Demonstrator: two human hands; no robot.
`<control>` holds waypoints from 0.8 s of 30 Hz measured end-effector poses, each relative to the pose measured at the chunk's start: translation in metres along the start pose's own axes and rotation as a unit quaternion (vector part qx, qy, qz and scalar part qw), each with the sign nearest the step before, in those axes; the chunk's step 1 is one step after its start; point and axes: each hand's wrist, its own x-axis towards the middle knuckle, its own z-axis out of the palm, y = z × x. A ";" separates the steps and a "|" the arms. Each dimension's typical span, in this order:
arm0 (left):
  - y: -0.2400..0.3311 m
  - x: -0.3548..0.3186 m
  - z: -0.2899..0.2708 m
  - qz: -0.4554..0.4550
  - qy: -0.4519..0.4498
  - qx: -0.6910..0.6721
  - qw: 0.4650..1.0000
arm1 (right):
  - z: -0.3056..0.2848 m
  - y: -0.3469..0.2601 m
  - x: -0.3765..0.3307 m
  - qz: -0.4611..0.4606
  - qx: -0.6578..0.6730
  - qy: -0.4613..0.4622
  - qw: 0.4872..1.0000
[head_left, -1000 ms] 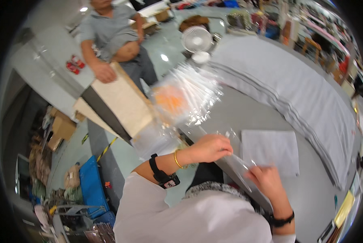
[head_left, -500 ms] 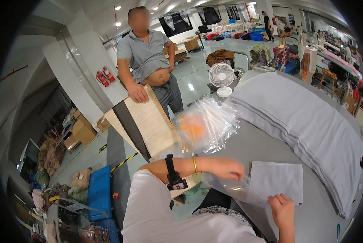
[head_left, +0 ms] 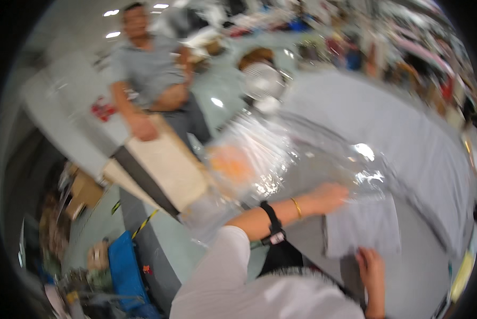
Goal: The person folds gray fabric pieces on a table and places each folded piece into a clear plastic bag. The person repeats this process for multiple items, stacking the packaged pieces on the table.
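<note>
A folded grey cloth (head_left: 362,226) lies on the table in front of me. My left hand (head_left: 331,198) is over its far left corner, closed on a clear plastic bag (head_left: 350,167) that spreads over the table beyond and catches the light. The bag's outline is smeared by motion. At the cloth's near edge is my right hand (head_left: 372,266), its fingers curled on that edge with a dark shadow beside it. Farther off lies a fanned stack of clear plastic bags (head_left: 262,154), one with an orange patch.
A long pile of grey fabric (head_left: 387,117) covers the table's far right side. A white fan (head_left: 262,81) stands at the back. A person (head_left: 153,69) rests a hand on a pale wooden board (head_left: 177,162) at the left. A blue cart (head_left: 126,271) is on the floor.
My left hand has swung right and away from me with the clear bag, which was low at the cloth's left. My right hand has gone from the bag's end to the cloth's near edge. The view has shifted.
</note>
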 end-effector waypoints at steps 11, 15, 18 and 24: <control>-0.019 -0.018 0.056 -0.056 0.070 -0.078 0.993 | -0.024 0.080 0.080 0.074 -0.150 0.142 0.976; 0.002 -0.026 0.055 -0.067 0.075 -0.068 0.993 | 0.057 0.022 0.098 0.062 -0.271 0.046 0.960; 0.011 -0.040 0.056 -0.091 0.056 -0.094 0.990 | 0.091 -0.005 0.077 -0.035 -0.209 0.045 0.976; 0.024 -0.061 0.052 -0.107 -0.003 -0.221 0.969 | 0.007 0.034 0.041 0.057 -0.147 0.077 0.985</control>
